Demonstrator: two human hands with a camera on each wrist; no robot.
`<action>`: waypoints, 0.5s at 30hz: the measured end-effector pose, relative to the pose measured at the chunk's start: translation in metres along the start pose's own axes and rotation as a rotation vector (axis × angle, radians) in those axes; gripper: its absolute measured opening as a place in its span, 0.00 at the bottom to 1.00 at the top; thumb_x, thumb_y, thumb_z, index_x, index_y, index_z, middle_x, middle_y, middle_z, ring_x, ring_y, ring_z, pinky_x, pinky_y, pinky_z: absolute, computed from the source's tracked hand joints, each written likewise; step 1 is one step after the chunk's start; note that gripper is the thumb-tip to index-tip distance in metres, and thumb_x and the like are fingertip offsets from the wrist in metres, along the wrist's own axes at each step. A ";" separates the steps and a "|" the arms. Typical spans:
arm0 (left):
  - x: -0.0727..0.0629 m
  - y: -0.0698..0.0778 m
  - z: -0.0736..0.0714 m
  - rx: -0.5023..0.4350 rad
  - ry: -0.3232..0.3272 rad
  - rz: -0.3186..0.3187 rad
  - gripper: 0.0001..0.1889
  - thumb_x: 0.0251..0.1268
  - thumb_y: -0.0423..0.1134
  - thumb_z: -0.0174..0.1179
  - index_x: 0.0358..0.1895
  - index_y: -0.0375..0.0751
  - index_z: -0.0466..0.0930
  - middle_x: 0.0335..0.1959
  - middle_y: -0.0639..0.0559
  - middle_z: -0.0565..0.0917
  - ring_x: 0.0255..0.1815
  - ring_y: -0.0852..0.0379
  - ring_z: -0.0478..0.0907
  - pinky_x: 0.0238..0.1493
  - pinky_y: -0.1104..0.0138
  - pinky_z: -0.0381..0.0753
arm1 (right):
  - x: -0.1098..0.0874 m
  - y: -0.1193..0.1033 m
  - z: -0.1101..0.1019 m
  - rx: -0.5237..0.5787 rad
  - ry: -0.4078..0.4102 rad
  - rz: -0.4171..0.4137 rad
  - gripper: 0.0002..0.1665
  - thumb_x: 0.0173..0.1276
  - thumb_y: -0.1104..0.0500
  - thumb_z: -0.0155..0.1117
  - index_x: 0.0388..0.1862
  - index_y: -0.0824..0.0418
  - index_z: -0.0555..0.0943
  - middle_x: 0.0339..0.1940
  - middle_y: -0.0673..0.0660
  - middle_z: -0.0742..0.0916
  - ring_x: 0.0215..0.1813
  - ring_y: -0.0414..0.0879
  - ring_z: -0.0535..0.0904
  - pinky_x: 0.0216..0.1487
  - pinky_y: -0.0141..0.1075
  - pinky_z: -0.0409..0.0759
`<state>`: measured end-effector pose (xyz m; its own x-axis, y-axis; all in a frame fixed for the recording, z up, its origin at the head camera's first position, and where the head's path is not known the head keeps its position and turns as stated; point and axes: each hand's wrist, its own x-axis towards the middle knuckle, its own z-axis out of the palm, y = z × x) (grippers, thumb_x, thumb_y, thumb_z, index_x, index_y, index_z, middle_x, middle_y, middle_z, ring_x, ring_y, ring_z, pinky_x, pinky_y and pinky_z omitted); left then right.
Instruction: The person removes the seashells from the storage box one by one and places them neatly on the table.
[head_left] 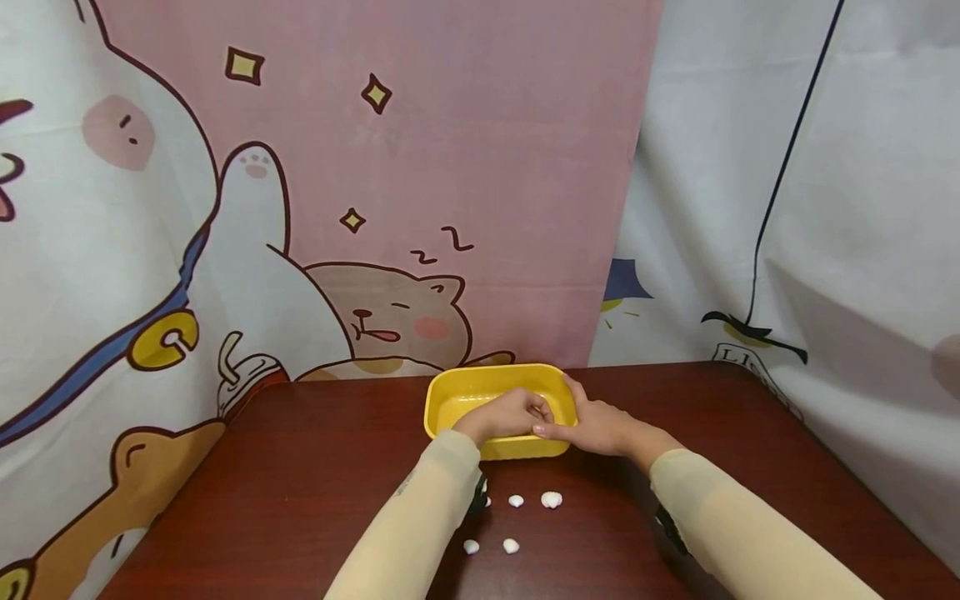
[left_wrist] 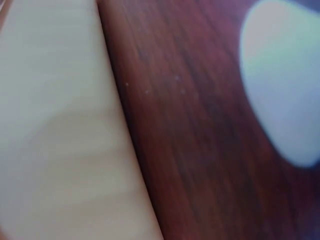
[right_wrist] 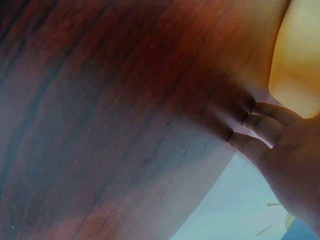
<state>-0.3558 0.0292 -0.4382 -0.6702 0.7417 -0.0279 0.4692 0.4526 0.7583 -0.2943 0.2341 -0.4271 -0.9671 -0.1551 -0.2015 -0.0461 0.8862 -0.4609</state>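
Note:
A yellow plastic basin (head_left: 459, 379) stands toward the back of the dark wooden table. My left hand (head_left: 506, 412) reaches over its near rim, with curled fingers low inside; what they may hold is hidden, so I cannot tell. At the basin's right end, my right hand (head_left: 603, 425) grips the wall, thumb over the near rim. In the right wrist view, several fingers (right_wrist: 262, 127) of that hand extend down outside the basin wall (right_wrist: 300, 55). White seashells (head_left: 551, 499) lie in front of the basin, one partly hidden by the left wrist.
Two more shells (head_left: 511, 546) sit nearer to me, between my forearms. A blurred white shape (left_wrist: 285, 80) lies close beside the left sleeve (left_wrist: 65, 130) in the left wrist view. Behind the table (head_left: 330, 483) hangs a cartoon-printed cloth (head_left: 525, 167).

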 end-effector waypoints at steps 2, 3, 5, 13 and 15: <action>0.000 0.000 -0.001 -0.052 0.011 0.000 0.04 0.69 0.37 0.65 0.38 0.46 0.89 0.29 0.61 0.83 0.28 0.64 0.72 0.35 0.73 0.73 | -0.001 -0.001 -0.001 0.002 0.002 -0.006 0.82 0.57 0.11 0.59 0.90 0.57 0.36 0.34 0.56 0.83 0.41 0.50 0.80 0.43 0.43 0.78; 0.000 0.000 -0.001 -0.080 0.015 -0.003 0.04 0.68 0.37 0.65 0.38 0.45 0.89 0.29 0.61 0.83 0.28 0.64 0.72 0.35 0.73 0.74 | -0.001 -0.001 -0.002 0.003 0.003 -0.009 0.82 0.57 0.11 0.59 0.90 0.58 0.37 0.35 0.57 0.83 0.41 0.50 0.80 0.44 0.44 0.78; 0.000 0.001 -0.001 -0.143 0.019 -0.007 0.05 0.68 0.36 0.65 0.40 0.44 0.90 0.30 0.60 0.85 0.28 0.63 0.74 0.35 0.73 0.75 | -0.002 -0.001 -0.003 -0.001 0.006 -0.017 0.82 0.57 0.12 0.60 0.89 0.59 0.37 0.39 0.58 0.86 0.42 0.50 0.81 0.46 0.46 0.81; -0.003 0.003 -0.005 -0.372 0.106 -0.106 0.12 0.73 0.35 0.64 0.51 0.34 0.91 0.37 0.50 0.91 0.33 0.58 0.84 0.40 0.67 0.87 | -0.003 -0.002 -0.002 -0.003 0.015 -0.025 0.81 0.58 0.13 0.61 0.89 0.60 0.38 0.55 0.66 0.88 0.50 0.53 0.85 0.56 0.55 0.85; -0.005 0.003 -0.007 -0.445 0.156 -0.141 0.14 0.73 0.35 0.63 0.54 0.31 0.89 0.38 0.47 0.92 0.33 0.56 0.86 0.43 0.64 0.89 | -0.003 -0.001 -0.001 0.005 0.011 -0.018 0.80 0.58 0.14 0.61 0.89 0.59 0.39 0.55 0.65 0.88 0.50 0.52 0.85 0.57 0.55 0.85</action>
<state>-0.3548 0.0231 -0.4310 -0.8038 0.5897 -0.0785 0.0989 0.2625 0.9598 -0.2918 0.2338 -0.4252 -0.9689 -0.1662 -0.1831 -0.0626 0.8813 -0.4684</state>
